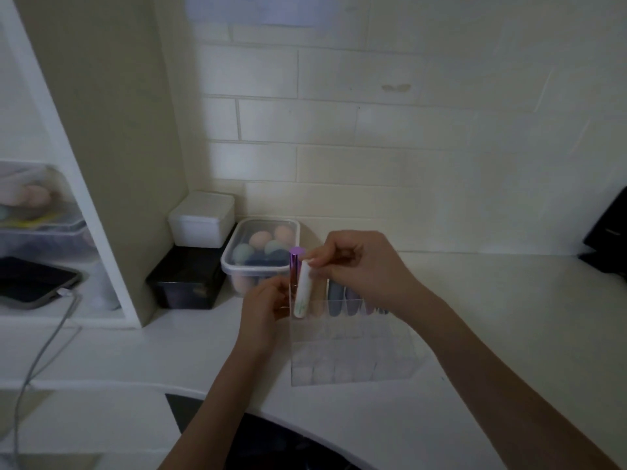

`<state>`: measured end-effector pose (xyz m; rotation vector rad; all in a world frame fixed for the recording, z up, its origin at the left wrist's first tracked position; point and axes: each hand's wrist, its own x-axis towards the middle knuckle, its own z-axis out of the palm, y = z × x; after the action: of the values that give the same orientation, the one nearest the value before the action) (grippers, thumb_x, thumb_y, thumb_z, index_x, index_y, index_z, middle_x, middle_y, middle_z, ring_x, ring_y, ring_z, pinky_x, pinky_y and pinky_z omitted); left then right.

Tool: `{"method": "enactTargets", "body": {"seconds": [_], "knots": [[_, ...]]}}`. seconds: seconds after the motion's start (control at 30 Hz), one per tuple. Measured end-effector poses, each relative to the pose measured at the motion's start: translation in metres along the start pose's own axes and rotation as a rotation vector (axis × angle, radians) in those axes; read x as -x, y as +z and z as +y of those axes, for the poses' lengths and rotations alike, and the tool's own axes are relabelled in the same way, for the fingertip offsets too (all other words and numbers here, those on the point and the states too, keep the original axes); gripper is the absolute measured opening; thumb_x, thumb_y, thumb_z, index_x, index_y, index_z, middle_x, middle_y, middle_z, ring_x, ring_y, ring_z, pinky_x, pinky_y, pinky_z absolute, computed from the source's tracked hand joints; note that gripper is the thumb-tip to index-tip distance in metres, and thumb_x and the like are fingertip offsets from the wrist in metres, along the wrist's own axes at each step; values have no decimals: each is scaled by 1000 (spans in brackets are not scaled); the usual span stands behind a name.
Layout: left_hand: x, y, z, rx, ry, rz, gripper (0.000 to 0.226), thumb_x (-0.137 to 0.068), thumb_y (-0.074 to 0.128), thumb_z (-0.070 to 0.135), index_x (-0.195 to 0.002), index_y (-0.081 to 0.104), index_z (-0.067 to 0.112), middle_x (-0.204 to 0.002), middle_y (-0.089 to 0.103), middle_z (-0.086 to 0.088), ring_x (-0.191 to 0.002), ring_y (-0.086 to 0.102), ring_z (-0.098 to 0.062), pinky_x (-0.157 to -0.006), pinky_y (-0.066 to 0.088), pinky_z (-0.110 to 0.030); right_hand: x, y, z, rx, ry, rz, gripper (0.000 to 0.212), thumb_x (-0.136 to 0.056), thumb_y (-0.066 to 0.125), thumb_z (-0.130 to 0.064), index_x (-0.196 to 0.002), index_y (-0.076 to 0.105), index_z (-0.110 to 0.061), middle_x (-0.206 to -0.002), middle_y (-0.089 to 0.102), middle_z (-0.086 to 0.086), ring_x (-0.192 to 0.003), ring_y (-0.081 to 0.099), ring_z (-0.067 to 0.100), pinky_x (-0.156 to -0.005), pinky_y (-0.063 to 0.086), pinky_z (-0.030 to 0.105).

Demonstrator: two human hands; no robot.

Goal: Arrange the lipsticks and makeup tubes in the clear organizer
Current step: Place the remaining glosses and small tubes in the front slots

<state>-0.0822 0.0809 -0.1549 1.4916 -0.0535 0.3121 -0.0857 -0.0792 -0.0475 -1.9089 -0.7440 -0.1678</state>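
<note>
White tube [301, 290] with faint green markings, metallic purple tube [294, 266], clear organizer [353, 364], black box [186, 283]

The single head view looks forward and down from above the near edge of the white counter [509, 317], close over the clear organizer [353, 354] at frame centre. It faces the tiled wall [373, 130] behind the organizer. Left of the organizer the shelf unit [101, 164] fills the frame's edge.

Dim, grey-green light throughout; a pale bluish patch glows on the tiled wall [373, 130]. Soft focus, grainy, with wide-angle bending at the edges.
</note>
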Motion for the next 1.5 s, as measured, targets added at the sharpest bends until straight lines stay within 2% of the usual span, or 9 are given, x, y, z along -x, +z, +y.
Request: {"method": "enactTargets", "body": {"seconds": [0.07, 0.33, 0.63, 0.77, 0.87, 1.0, 1.1, 1.37, 1.5], "knots": [[1, 0, 2, 4, -9, 13, 29, -90, 41, 8, -84, 69, 9, -75, 70, -5, -73, 65, -23, -64, 51, -34, 1, 2, 1, 72, -33, -54, 7, -73, 75, -3, -72, 70, -7, -81, 72, 1, -66, 64, -5, -55, 47, 6], [5, 6, 10, 29, 6, -115, 38, -78, 46, 28, -94, 66, -1, -91, 65, -22, -82, 57, -37, -73, 46, -47, -4, -3, 8, 231, -147, -153, 7, -71, 78, -16, -75, 73, -18, -83, 69, -10, -86, 62, 12, -77, 50, 25], [6, 5, 9, -24, 27, -200, 44, -83, 42, 29, -111, 66, 6, -114, 68, -9, -103, 61, -30, -87, 51, -47, -12, -63, 80, 58, 79, 274, 15, -90, 58, -10, -101, 66, -16, -105, 71, -3, -102, 65, 8, -101, 48, 35], [3, 1, 2, -84, 82, -118, 40, -80, 45, 26, -87, 67, -7, -93, 73, -8, -82, 60, -21, -74, 47, -34, -13, -44, 114, 175, 176, -53, 36, -92, 55, -28, -126, 53, -37, -138, 42, -24, -137, 30, 3, -118, 22, 40], [2, 0, 5, -62, 114, -130, 32, -88, 44, 8, -76, 74, 7, -110, 70, -9, -83, 64, -12, -72, 49, -22, -24, -24, 134, 764, 104, -464, 42, -98, 35, -39, -132, 16, -57, -154, 13, -20, -144, -4, 8, -118, 1, 49], [4, 3, 8, -75, 162, -140, 52, -89, 37, -10, -73, 75, 23, -80, 75, 15, -68, 64, 2, -61, 47, -9, -22, -9, 143, 972, 6, -550, 53, -99, 34, -39, -145, 8, -39, -147, -10, -22, -131, -21, -2, -113, -18, 47], [4, 5, 8, -83, 148, -135, 34, -90, 36, -8, -99, 67, -1, -89, 75, 12, -75, 66, 0, -64, 48, -9, -22, -8, 142, 969, -14, -532, 49, -100, 31, -38, -145, 13, -39, -156, 5, -19, -141, -11, 2, -111, -21, 44], [-3, 5, 9, -115, 101, -32, 35, -78, 44, 15, -51, 63, 23, -50, 65, 15, -50, 56, 4, -52, 43, -7, -56, 5, 149, 947, -45, -368, 47, -99, 30, -40, -144, 17, -37, -155, 25, -12, -146, 8, 11, -109, -19, 62], [-2, 4, 6, -117, 176, -60, 21, -67, 50, 29, -50, 59, 22, -53, 64, 12, -53, 54, 2, -54, 43, -9, -74, 23, 150, 789, 89, -304, 22, -97, 33, -40, -111, 49, -45, -106, 57, -28, -123, 44, 4, -110, -17, 60]]}}
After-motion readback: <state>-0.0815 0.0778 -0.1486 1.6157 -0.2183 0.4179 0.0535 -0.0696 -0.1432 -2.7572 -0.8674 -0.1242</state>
